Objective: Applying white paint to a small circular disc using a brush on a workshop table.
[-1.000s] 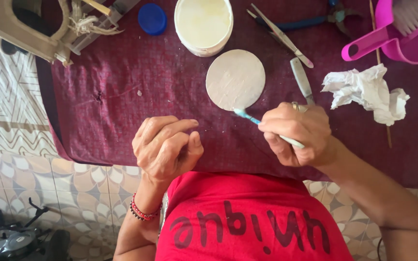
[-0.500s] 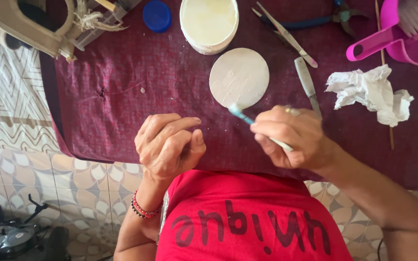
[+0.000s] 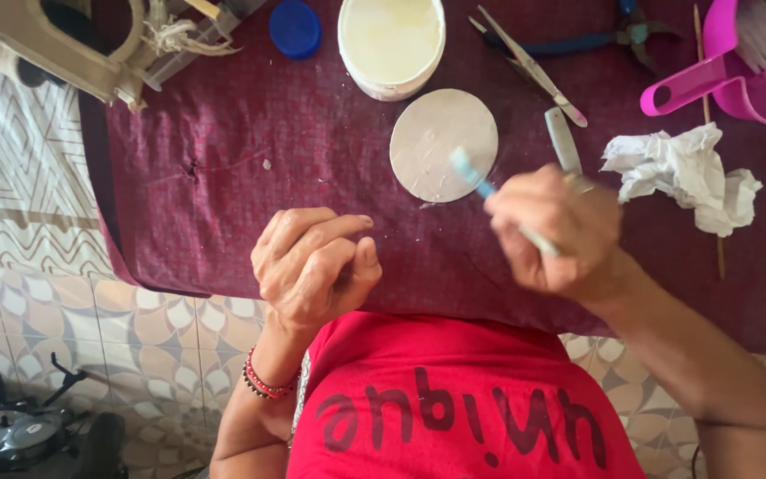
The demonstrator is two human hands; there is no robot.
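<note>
Near the tabletop's (image 3: 250, 177) front edge, your right hand (image 3: 556, 232) grips a blue stick (image 3: 489, 191), its tip over the white disc (image 3: 436, 142). Your left hand (image 3: 312, 262) is curled, empty. Crumpled tissue (image 3: 680, 173) lies right; a tub (image 3: 390, 43) sits beyond.

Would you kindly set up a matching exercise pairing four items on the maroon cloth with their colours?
Things:
1. bottle cap
2. dustpan
3. crumpled tissue
4. round tub

Colours:
a. white
b. cream
c. blue
d. pink

Pairs: 1-c, 2-d, 3-a, 4-b
</note>
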